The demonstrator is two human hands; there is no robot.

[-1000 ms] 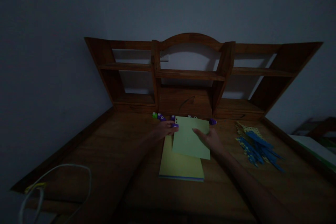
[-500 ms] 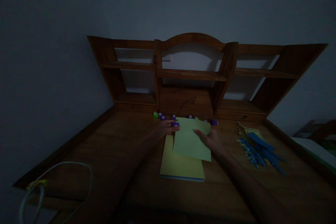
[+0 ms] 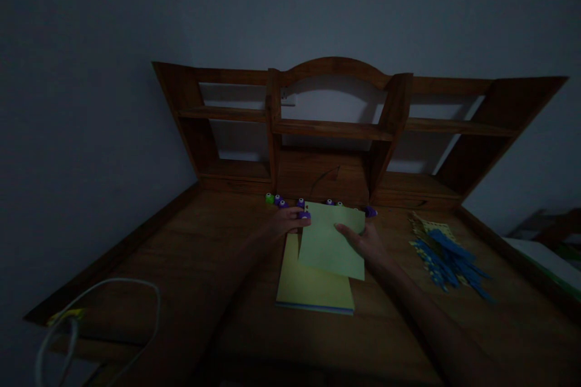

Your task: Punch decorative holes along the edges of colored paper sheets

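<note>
My left hand (image 3: pixel 287 221) is closed around a small purple paper punch (image 3: pixel 304 216) at the upper left edge of a pale green sheet of paper (image 3: pixel 330 242). A small cut-out mark shows near that sheet's top left corner. My right hand (image 3: pixel 365 243) grips the sheet from its right side, thumb on top and the other fingers hidden beneath. Below the sheet, partly covered, lies a stack of coloured paper (image 3: pixel 313 291) with a yellow sheet uppermost.
Several small purple and green punches, among them a green one (image 3: pixel 269 198), line the back of the wooden desk (image 3: pixel 181 248). Blue and yellow paper strips (image 3: pixel 447 254) lie at the right. A wooden shelf unit (image 3: pixel 331 128) stands behind; a white cable (image 3: pixel 136 282) loops at lower left.
Almost nothing differs. Both hands, the purple punch and the green sheet keep their places, with only a very slight shift of the view.
</note>
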